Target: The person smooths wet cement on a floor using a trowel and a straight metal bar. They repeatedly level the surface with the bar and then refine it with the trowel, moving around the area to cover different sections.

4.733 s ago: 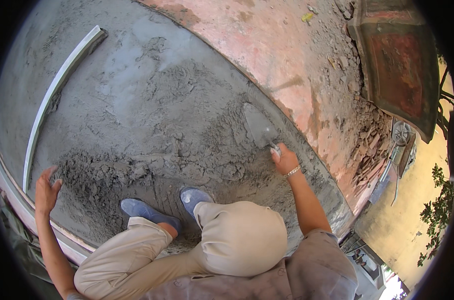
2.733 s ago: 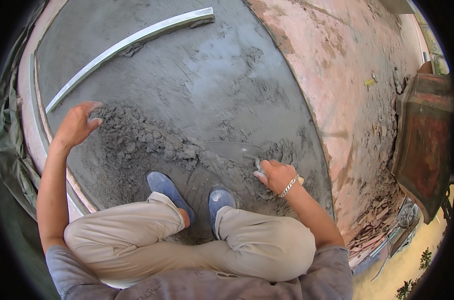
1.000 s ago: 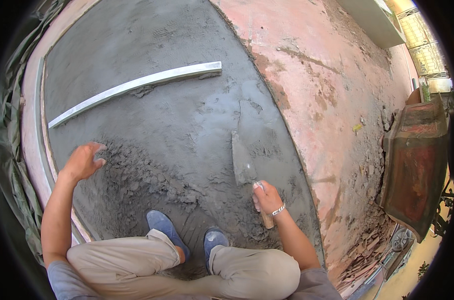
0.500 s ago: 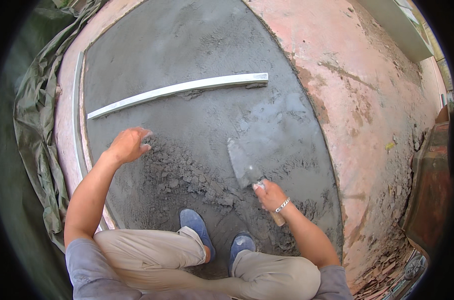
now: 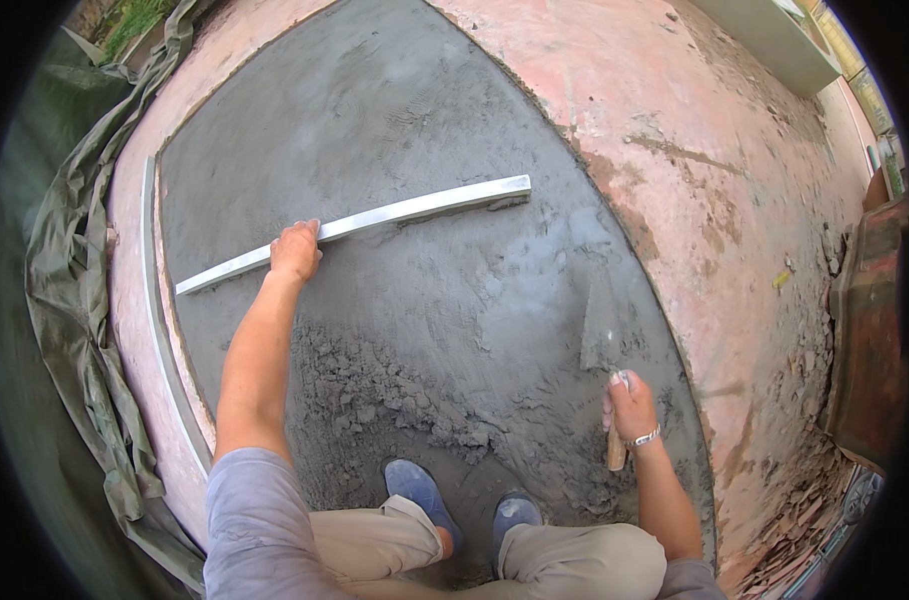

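The work in hand looks like levelling a bed of wet grey mortar (image 5: pixel 374 120), and the step seems to be taking hold of the metal screed bar (image 5: pixel 424 205). The bar lies across the bed, one end near the bed's left edge, the other well short of its right edge. The left hand (image 5: pixel 296 252) is on it left of the middle, fingers folded over and apparently closed round it; the thumb's exact place is hard to make out. The right hand (image 5: pixel 631 407) is closed tightly round the pointing trowel (image 5: pixel 600 335) near the blade, the wooden handle's end poking out below; the blade lies over the mortar near the right edge, and whether it touches cannot be told. Crumbly loose mortar (image 5: pixel 384 390) sits heaped before the blue shoes (image 5: pixel 421 487). Shifting the bar from here would call for a firm, level grip, since held off-centre its longer right end could drag and score the surface. No brand, label or writing can be read on the bar, trowel or clothing.
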Motion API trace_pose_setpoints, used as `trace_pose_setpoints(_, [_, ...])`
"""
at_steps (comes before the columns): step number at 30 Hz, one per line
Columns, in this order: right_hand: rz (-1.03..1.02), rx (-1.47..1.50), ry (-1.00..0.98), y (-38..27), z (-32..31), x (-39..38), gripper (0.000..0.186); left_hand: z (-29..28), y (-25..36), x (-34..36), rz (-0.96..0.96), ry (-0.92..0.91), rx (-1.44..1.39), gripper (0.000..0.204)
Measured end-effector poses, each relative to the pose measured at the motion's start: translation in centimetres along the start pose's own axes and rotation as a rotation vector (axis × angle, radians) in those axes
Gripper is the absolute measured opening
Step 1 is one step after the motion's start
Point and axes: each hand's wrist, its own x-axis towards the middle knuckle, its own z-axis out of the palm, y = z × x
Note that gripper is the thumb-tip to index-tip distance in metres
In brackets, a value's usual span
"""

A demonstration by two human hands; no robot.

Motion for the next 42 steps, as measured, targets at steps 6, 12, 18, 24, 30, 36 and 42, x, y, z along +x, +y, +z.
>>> trace_pose_setpoints(6, [0.097, 0.043, 0.112, 3.3, -1.5, -6.1, 0.032, 0.6, -2.2, -0.2, 0.146, 0.252, -0.139, 0.035])
trace_pose_setpoints(12, [0.073, 0.067, 0.182, 4.1, -2.5, -10.5, 0.033, -1.3, -5.6, 5.1, -0.026, 0.274, -0.154, 0.038])
trace_pose_setpoints(18, [0.105, 0.188, 0.275, 3.7, -1.4, -13.6, 0.030, -0.2, -5.2, 10.1, -0.193, 0.182, -0.169, 0.038])
trace_pose_setpoints(24, [0.205, 0.165, 0.368, 3.6, -0.9, -16.0, 0.029, 1.0, -4.8, 12.6, -0.221, 0.142, -0.265, 0.046])
trace_pose_setpoints(30, [0.099, 0.031, 0.332, 3.4, -0.4, -16.4, 0.032, 0.8, -4.1, 12.9, -0.186, 0.178, -0.367, 0.050])
trace_pose_setpoints(36, [0.144, 0.074, 0.347, 2.4, 0.1, -16.1, 0.032, 0.7, -1.0, 10.2, -0.092, 0.182, -0.393, 0.048])
trace_pose_setpoints(42, [0.083, 0.096, 0.321, 2.1, -0.2, -14.9, 0.032, 0.6, 1.4, 8.0, -0.014, 0.171, -0.430, 0.044])
